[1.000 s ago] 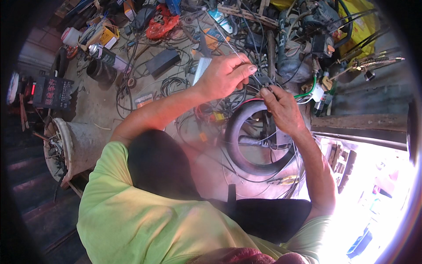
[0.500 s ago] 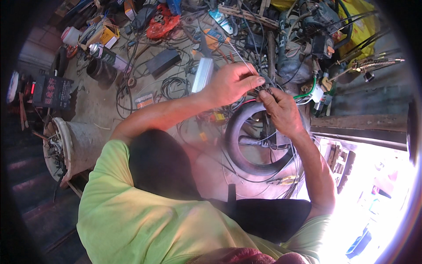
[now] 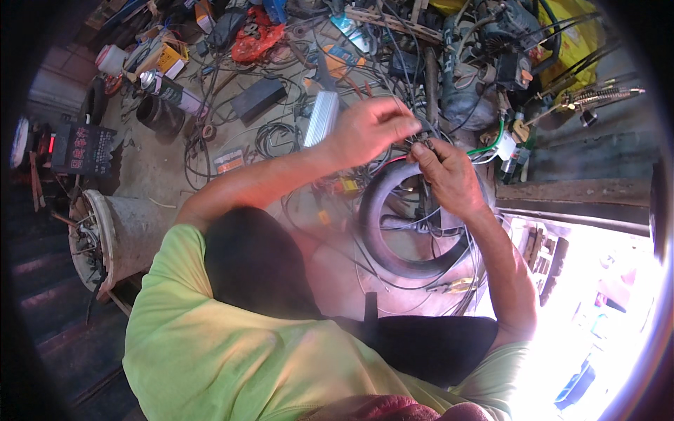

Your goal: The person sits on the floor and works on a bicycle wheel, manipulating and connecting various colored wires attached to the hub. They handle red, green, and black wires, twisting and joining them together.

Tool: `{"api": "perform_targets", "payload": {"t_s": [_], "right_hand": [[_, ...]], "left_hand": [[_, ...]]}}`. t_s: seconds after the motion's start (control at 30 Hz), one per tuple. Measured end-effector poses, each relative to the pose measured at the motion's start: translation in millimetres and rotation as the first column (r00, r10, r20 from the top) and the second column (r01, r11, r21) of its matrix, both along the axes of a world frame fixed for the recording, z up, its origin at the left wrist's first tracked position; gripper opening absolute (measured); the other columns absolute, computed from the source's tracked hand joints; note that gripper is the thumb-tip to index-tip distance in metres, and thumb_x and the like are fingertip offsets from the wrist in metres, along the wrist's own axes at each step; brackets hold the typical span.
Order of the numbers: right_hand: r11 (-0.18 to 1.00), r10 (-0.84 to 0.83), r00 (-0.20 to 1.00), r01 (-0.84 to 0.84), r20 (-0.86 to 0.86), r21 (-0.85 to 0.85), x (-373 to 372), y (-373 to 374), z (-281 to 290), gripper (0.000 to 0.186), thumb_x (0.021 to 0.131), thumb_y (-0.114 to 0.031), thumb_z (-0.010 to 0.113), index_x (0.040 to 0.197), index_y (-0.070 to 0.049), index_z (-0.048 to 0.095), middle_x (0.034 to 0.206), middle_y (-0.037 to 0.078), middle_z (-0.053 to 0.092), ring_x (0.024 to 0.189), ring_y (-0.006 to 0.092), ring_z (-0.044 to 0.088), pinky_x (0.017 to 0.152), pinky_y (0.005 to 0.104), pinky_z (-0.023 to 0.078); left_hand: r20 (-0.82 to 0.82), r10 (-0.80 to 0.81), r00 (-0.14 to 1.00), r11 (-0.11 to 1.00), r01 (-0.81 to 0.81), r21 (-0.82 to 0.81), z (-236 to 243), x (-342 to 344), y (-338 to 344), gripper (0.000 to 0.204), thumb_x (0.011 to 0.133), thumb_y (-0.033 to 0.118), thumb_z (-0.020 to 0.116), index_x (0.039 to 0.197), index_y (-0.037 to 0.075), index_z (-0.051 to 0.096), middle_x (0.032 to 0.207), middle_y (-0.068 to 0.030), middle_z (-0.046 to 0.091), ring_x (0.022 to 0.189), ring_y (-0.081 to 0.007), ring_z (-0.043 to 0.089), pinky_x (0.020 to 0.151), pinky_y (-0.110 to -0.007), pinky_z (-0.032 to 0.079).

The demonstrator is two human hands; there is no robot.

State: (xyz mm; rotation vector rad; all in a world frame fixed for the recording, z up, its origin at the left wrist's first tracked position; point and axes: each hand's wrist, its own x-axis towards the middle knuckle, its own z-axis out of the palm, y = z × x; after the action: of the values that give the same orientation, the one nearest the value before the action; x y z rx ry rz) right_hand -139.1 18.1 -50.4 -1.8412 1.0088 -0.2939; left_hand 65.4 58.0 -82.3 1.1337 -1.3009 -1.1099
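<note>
Out in front of me, my two hands meet above a black tyre [image 3: 375,242]. My right hand [image 3: 453,175] is closed, thumb pressed against the fingers, on a small dark part with thin wires [image 3: 421,144] whose exact kind is unclear. Close beside it, my left hand [image 3: 372,130] has thumb and forefinger pinched together near the same part. Whatever lies in that pinch is too small and blurred to name. Wires trail from around the right hand down through the tyre. A silver finned metal box [image 3: 323,118] lies just left of my left hand.
Pliers [image 3: 456,286] with yellow handles lie below the tyre. At left are a bucket [image 3: 133,235], a spray can [image 3: 172,95] and a dark box [image 3: 258,100]. Machinery [image 3: 467,91] with cables crowds the far right. Bright light enters at lower right.
The thin pale rod or wire that rose from my left hand no longer shows clearly. My left fingers have shifted slightly and blurred; my right hand has barely moved.
</note>
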Motion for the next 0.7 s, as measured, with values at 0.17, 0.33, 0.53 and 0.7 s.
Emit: {"api": "perform_targets", "payload": {"t_s": [0.17, 0.33, 0.53, 0.7], "right_hand": [[1.000, 0.019, 1.000, -0.019, -0.007, 0.003, 2, -1, 5, 0.043, 0.099, -0.040, 0.055, 0.091, 0.001, 0.066, 0.071, 0.010, 0.063, 0.063, 0.0166, 0.061, 0.059, 0.0347, 0.048], [1.000, 0.010, 0.999, -0.011, 0.047, 0.008, 2, 0, -4, 0.043, 0.100, -0.040, 0.055, 0.091, 0.001, 0.066, 0.072, 0.010, 0.064, 0.062, 0.0167, 0.061, 0.060, 0.0343, 0.048], [1.000, 0.014, 1.000, -0.015, 0.013, 0.015, 0, -3, 0, 0.043, 0.100, -0.040, 0.056, 0.094, 0.000, 0.067, 0.073, 0.009, 0.065, 0.063, 0.0156, 0.061, 0.060, 0.0338, 0.049], [1.000, 0.010, 1.000, -0.010, 0.017, 0.007, 3, -4, -7, 0.044, 0.099, -0.042, 0.056, 0.092, 0.000, 0.066, 0.071, 0.009, 0.064, 0.062, 0.0152, 0.062, 0.059, 0.0336, 0.049]], "left_hand": [[-0.003, 0.018, 1.000, 0.997, -0.018, -0.075, -3, 2, 0, 0.017, 0.098, 0.019, 0.063, 0.090, 0.003, 0.064, 0.071, 0.0015, 0.061, 0.061, -0.0031, 0.051, 0.052, -0.020, 0.040], [-0.085, -0.052, 0.995, 0.999, 0.052, -0.003, -13, -11, 3, 0.018, 0.098, 0.020, 0.064, 0.090, 0.004, 0.065, 0.073, 0.0011, 0.061, 0.062, -0.0034, 0.051, 0.055, -0.020, 0.041], [-0.107, 0.028, 0.994, 0.999, -0.030, -0.023, 6, 8, -6, 0.017, 0.098, 0.020, 0.064, 0.092, 0.004, 0.066, 0.073, 0.0010, 0.061, 0.062, -0.0033, 0.050, 0.054, -0.020, 0.039], [-0.079, -0.049, 0.996, 0.998, 0.046, -0.035, -15, -7, -1, 0.015, 0.097, 0.017, 0.065, 0.091, 0.004, 0.066, 0.074, 0.0013, 0.062, 0.063, -0.0022, 0.049, 0.053, -0.020, 0.037]]}}
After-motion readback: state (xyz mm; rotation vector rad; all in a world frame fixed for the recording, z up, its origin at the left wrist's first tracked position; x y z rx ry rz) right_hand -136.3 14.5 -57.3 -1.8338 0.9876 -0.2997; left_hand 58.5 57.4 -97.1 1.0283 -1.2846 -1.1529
